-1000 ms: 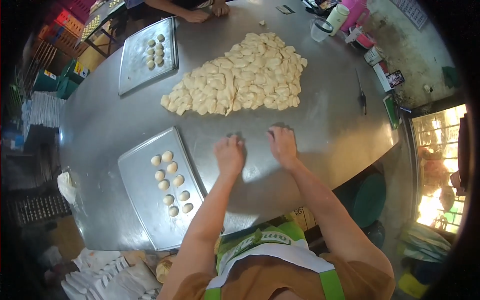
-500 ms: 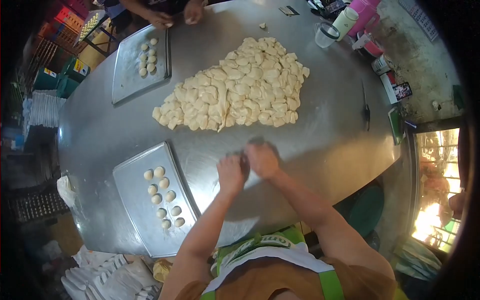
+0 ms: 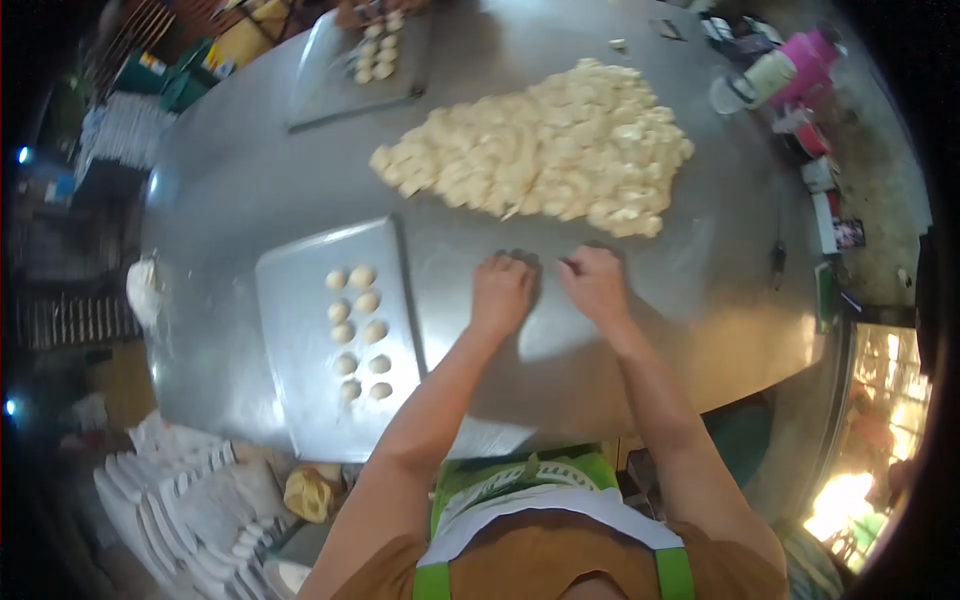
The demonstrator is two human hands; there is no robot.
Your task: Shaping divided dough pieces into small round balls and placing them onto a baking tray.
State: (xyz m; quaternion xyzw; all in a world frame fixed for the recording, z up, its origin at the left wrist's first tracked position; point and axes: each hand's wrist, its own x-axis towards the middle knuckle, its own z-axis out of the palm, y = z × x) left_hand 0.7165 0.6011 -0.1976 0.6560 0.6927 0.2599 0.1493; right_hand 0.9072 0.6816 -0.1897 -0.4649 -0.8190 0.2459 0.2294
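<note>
Side by side on the steel table [image 3: 720, 300], my left hand [image 3: 502, 292] and my right hand [image 3: 598, 286] are both closed, palms down with the fingers curled under. Whatever they cover is hidden, and the picture is smeared by motion. Just beyond them spreads a large mass of pale dough [image 3: 550, 145] cut into many soft lumps. To the left of my left hand lies a metal tray [image 3: 290, 330] with several small round dough balls [image 3: 367, 301] in two rows.
A second tray [image 3: 320, 80] with dough balls stands at the far left, a co-worker's hand [image 3: 352, 14] beside it. A pink jug [image 3: 808, 62], a clear cup [image 3: 733, 94] and a knife [image 3: 778, 262] are on the right. A small dough scrap [image 3: 618, 45] lies at the back.
My hands, close together before, are now apart. The whole view has shifted, with the table's things sitting farther right and higher. The co-worker has mostly left the picture.
</note>
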